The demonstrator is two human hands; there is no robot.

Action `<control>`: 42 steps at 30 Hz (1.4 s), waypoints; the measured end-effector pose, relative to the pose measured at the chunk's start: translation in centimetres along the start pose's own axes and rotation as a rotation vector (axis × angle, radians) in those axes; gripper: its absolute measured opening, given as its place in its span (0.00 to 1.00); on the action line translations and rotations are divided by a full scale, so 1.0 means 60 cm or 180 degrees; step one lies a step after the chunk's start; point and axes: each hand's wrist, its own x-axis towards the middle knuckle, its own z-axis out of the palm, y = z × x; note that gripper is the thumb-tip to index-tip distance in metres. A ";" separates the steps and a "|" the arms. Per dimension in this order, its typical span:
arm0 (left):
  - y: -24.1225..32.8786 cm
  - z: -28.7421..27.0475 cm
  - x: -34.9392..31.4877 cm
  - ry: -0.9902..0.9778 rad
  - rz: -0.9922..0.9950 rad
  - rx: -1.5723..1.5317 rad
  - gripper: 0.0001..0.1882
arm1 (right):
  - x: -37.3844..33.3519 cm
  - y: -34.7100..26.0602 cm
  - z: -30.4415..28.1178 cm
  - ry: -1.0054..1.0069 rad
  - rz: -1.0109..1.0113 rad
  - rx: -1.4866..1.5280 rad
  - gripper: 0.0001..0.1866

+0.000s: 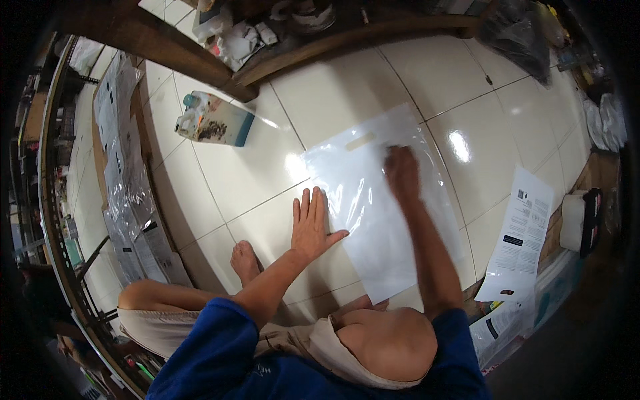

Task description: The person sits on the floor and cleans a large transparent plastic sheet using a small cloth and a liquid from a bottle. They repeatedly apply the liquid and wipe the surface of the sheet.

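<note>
A large white sheet with glossy clear plastic over it lies flat on the tiled floor in front of me. Close to its far edge is a small tan strip. My left hand is laid flat by the sheet's left edge, fingers stretched out and thumb reaching onto the edge. Over the sheet's upper right part, my right hand is closed and pressed down, slightly blurred. Something dark shows at its fingertips, too hidden to name.
A plastic jug with a teal cap lies at the upper left. Plastic-wrapped printed sheets run along the left. To the right are a printed sheet and a black-and-white object. A wooden frame crosses the far side.
</note>
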 end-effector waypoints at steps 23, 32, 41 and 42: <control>0.038 0.020 0.011 -0.0365 0.0029 0.0131 0.65 | -0.109 -0.153 0.046 -0.0790 -0.0149 0.0275 0.11; 0.049 -0.003 0.009 -0.0547 -0.0076 0.0205 0.64 | 0.050 0.059 -0.074 0.0281 0.0669 -0.0405 0.07; 0.039 0.007 0.005 -0.0175 0.0141 0.0091 0.64 | -0.069 -0.143 0.056 -0.0823 -0.0064 0.0370 0.13; 0.039 0.011 0.004 -0.0238 0.0154 0.0207 0.64 | -0.078 -0.170 0.059 -0.1042 -0.0037 0.0353 0.13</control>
